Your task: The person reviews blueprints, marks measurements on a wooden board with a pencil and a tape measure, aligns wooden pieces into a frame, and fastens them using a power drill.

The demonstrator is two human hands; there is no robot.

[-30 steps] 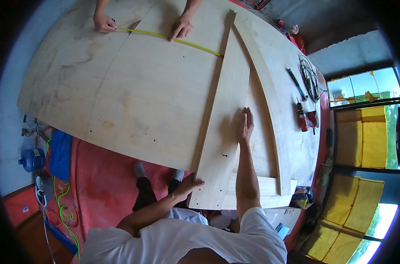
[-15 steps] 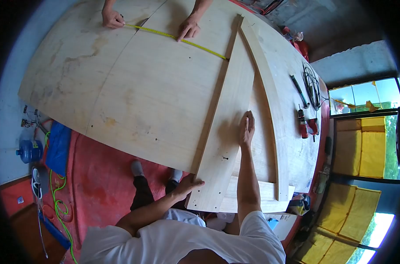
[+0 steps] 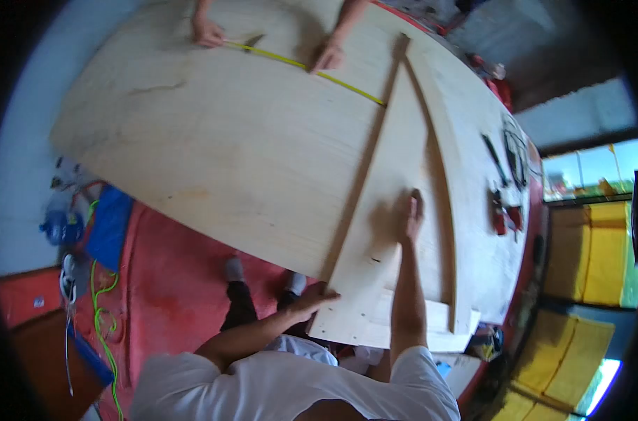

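fingers of the right hand are resting straight, unclosed, on the wooden frame; the left hand is clasping its edge; it's seeming stiff, bulky, suiting edge holds.

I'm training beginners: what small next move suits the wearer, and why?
Probably press the straight board steady: the co-worker's hands hold the yellow tape to its edge, and a shift could spoil the reading. The left hand is at a near corner, the right hand along the opposite edge.
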